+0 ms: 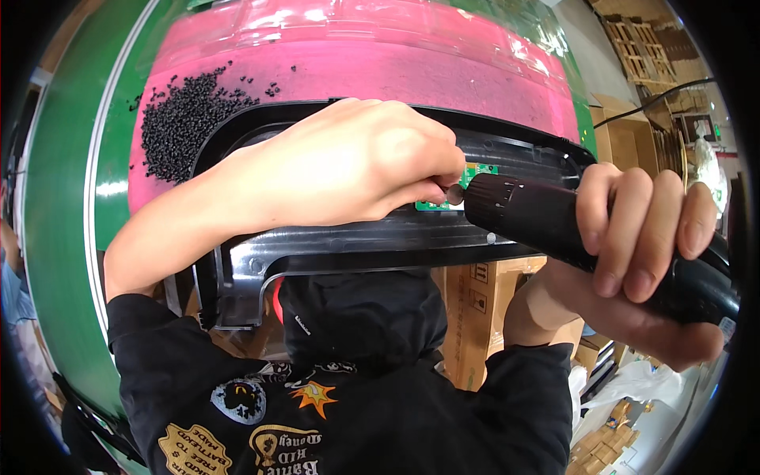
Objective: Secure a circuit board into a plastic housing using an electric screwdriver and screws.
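My right hand is wrapped round a black electric screwdriver, which lies nearly level and points left. Its tip meets the fingers of my left hand, whose thumb and forefinger are pinched together there. Whatever they pinch is too small and too covered to make out. Just beneath the tip is a green circuit board, partly hidden by the left hand and the tool. The board lies inside a long black plastic housing with raised walls, whose middle is covered by my left hand and forearm.
A heap of small black screws lies on the pink mat, left of the housing. Clear plastic sheeting covers the mat's far part. The green worktop runs along the left. Cardboard boxes stand at the right.
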A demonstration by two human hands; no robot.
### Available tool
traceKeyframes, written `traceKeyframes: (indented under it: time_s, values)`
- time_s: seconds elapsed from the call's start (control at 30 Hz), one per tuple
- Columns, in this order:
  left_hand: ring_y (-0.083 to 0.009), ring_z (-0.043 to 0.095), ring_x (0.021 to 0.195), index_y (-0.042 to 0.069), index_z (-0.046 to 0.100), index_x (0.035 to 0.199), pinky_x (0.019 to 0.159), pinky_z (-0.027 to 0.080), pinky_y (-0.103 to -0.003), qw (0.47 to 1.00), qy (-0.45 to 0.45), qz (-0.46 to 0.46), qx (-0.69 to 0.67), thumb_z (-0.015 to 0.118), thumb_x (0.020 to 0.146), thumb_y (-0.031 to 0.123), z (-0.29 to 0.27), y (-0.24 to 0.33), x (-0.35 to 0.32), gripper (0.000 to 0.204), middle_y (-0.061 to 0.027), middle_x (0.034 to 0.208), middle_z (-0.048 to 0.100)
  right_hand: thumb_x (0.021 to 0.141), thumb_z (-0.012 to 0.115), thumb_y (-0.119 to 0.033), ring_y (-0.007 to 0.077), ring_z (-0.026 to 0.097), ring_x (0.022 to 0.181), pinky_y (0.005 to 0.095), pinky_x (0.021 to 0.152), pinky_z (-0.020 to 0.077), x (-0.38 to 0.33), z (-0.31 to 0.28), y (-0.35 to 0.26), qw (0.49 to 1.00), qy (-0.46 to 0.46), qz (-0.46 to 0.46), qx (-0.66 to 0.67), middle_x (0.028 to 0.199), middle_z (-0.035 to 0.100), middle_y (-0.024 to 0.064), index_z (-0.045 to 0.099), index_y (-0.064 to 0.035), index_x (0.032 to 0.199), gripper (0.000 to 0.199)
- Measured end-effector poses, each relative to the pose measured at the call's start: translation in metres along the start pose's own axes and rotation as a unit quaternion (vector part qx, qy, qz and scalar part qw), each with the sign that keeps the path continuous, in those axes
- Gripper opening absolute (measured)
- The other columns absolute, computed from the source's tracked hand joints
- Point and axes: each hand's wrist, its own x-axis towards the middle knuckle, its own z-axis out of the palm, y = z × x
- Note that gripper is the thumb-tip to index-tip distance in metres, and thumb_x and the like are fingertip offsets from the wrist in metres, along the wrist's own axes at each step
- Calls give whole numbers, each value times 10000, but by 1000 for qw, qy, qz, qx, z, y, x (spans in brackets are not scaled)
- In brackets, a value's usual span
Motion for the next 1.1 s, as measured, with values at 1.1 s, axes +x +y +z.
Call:
traceKeyframes:
  time_s: [1.1]
  values:
    - [-209, 390, 879, 38, 392, 957, 898, 294, -329, 979, 98, -136, 116, 447, 962, 160, -2, 38, 1, 134, -76, 925, 391, 820, 656, -655, 81, 454, 549, 252, 595, 358, -29, -58, -45, 990, 42, 103, -82, 712, 519, -19, 522, -47, 1038, 660]
